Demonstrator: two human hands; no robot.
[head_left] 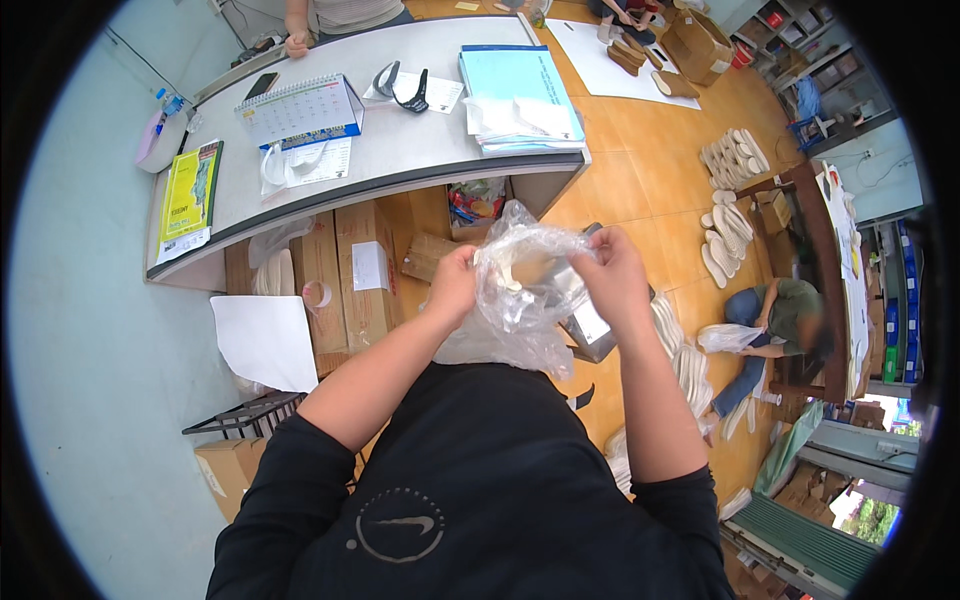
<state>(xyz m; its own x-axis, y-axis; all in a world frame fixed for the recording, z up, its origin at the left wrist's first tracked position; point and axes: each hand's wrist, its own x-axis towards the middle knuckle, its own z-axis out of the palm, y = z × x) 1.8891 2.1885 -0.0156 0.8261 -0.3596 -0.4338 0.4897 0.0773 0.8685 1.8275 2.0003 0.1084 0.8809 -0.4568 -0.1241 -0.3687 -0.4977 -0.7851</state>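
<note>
A clear plastic bag [530, 310] hangs in front of my chest, its mouth spread into a round opening. My left hand [453, 288] pinches the bag's left edge. On the opposite side, my right hand [613, 278] grips the rim between thumb and fingers. A small cream-coloured piece [512, 277] shows at the left of the opening, close to my left fingertips; I cannot make out what it is. Crumpled plastic hangs below both hands. Behind the bag, a grey object with a white label [592, 325] is partly hidden.
A grey desk [410, 135] ahead holds a calendar [300, 110], a blue paper stack [520, 85] and a yellow magazine [190, 195]. Cardboard boxes [330, 270] stand beneath it. Cream soles [725, 240] lie on the floor at right, near a seated person [780, 320] holding a plastic bag.
</note>
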